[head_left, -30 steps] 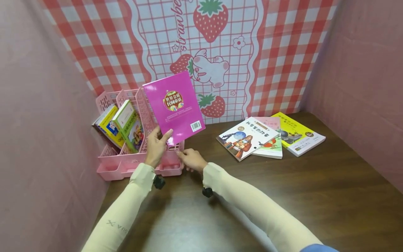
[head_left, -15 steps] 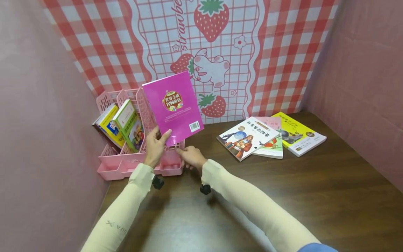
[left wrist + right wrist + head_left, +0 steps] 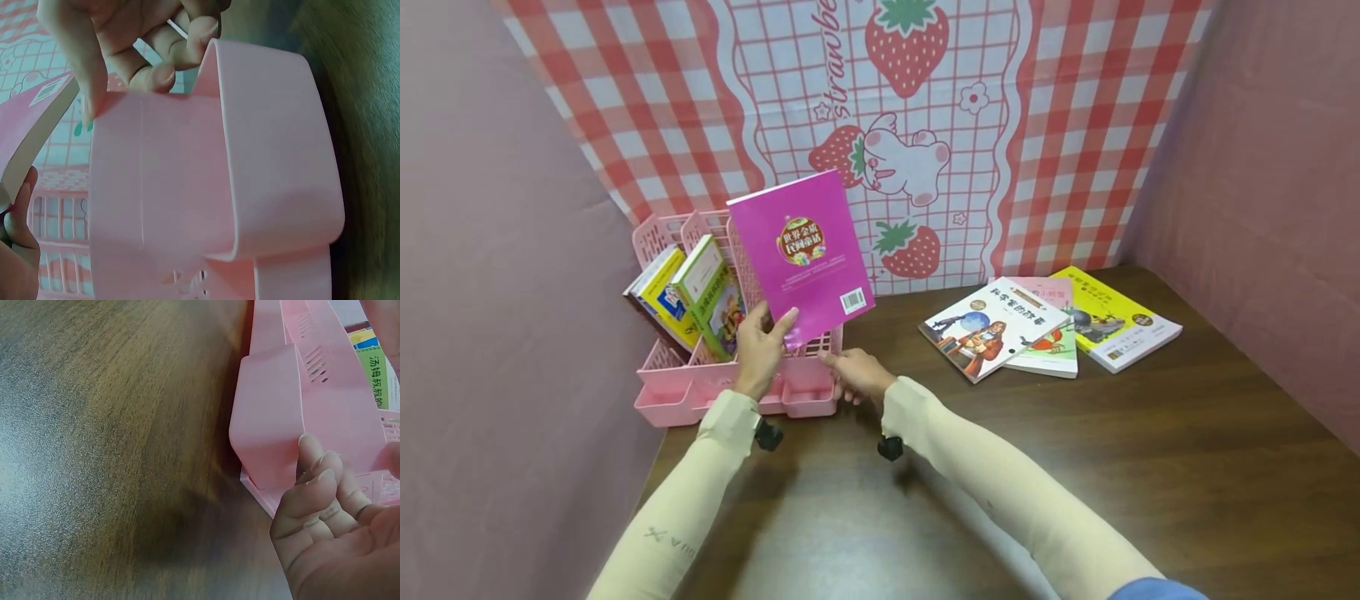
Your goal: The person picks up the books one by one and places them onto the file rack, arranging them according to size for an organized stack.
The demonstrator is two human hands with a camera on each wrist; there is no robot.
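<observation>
Left of centre in the head view, the magenta book (image 3: pixel 808 250) is held up across the right part of the pink rack (image 3: pixel 808 379), back cover toward the camera; its long axis runs steeply, top leaning to frame left, barcode near the lower right corner. The left hand (image 3: pixel 762 350) has its grip clamped on the lower left edge, the fingers behind partly hidden. The right hand (image 3: pixel 862 377) pinches the rack's right edge. The left wrist view cuts off the book at frame left.
</observation>
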